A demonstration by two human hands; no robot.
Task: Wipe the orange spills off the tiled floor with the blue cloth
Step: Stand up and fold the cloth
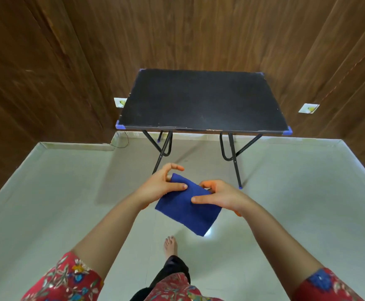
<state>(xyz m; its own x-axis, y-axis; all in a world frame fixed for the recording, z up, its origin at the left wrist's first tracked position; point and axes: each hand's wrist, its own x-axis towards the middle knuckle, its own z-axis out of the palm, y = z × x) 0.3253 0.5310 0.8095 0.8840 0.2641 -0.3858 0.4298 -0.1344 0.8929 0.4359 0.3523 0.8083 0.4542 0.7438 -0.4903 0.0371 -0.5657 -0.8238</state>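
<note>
- Left grip (164,183): pinching the cloth (188,211) at its far left corner, thumb flat on top, forefinger lifted and curled above it.
- Right grip (220,196): pinching the cloth's right side, thumb on top, other fingers wrapped past the far edge; fingertips there tinged orange.
- Cloth: blue, folded to a neat rectangle, held between both grips in the air, well above the floor (68,192) and touching no tile.
- Below the cloth: a bare foot (170,245) on the pale tiles, red floral sleeves at the bottom corners.
- Farther out: a black folding worktop (201,101) with blue corner caps, standing against brown wood-panelled walls; two white sockets low on the walls, one on either side.
- Progress, judged from this view: no orange spill visible anywhere on the tiles shown, and no orange mark on the cloth's visible face.
- Cannot tell whether wiping is finished or not yet started; any spill left would lie outside the view.
- Still needed if unwiped: lowering the cloth to the tiles and rubbing.
- Writing: no brand, label or readable text anywhere.
</note>
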